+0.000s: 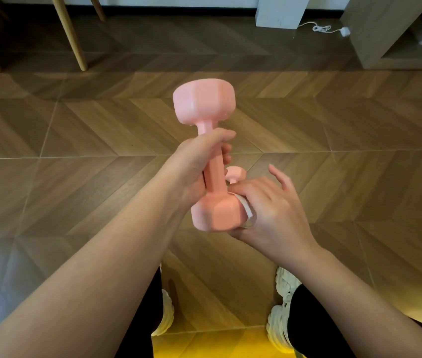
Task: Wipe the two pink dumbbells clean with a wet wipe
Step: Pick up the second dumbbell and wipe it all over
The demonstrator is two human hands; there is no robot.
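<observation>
My left hand (194, 166) grips the handle of a pink dumbbell (204, 104), held nearly upright above the floor. Its lower head (215, 213) points toward me. My right hand (271, 210) presses a white wet wipe (247, 209) against the right side of that lower head, with the fingers partly spread. The second pink dumbbell (236, 174) lies on the floor behind my hands; only one end of it shows, the rest is hidden.
The wood-patterned floor (75, 140) spreads all around. Wooden furniture legs (71, 34) stand at the back left, a white post (279, 11) and a white cable (320, 28) at the back, a wooden cabinet (385, 40) at the back right. My white shoes (282, 293) are below.
</observation>
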